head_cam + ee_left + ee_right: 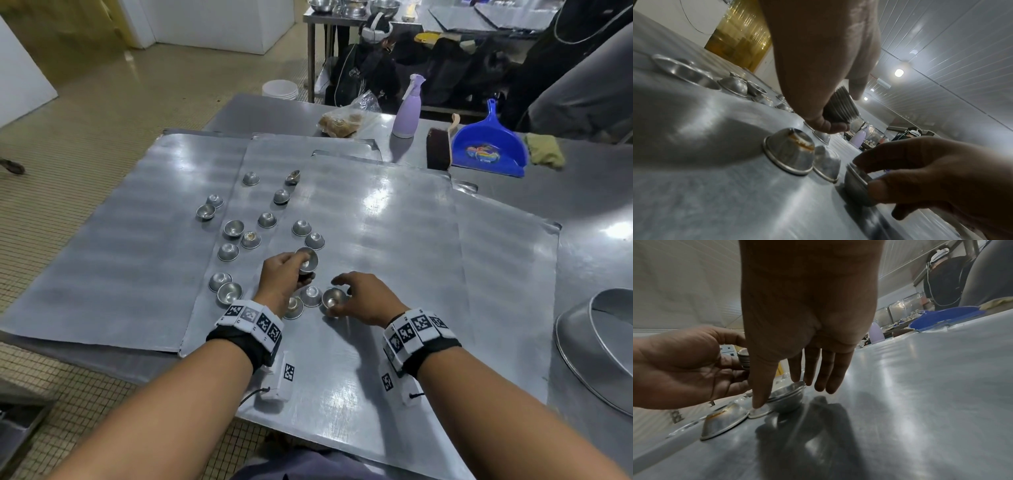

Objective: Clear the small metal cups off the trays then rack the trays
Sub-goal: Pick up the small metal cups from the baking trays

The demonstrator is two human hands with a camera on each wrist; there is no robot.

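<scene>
You are mid-clearing: your left hand (286, 270) grips a stack (840, 105) while your right hand (366, 296) pinches a cup (334, 298), which looks next for nesting onto it.

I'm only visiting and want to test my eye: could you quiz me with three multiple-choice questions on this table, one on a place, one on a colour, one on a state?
1. Where is the dustpan?
A. far right of the table
B. on the floor
C. on a tray

2. What colour is the spray bottle?
A. green
B. lilac
C. red

3. What is the left hand doing?
A. lying flat
B. holding a stack of cups
C. gripping a brush

Answers: 1 A, it lies beyond the trays. 2 B, its body is pale purple. 3 B, nested rims show between its fingers.
</scene>
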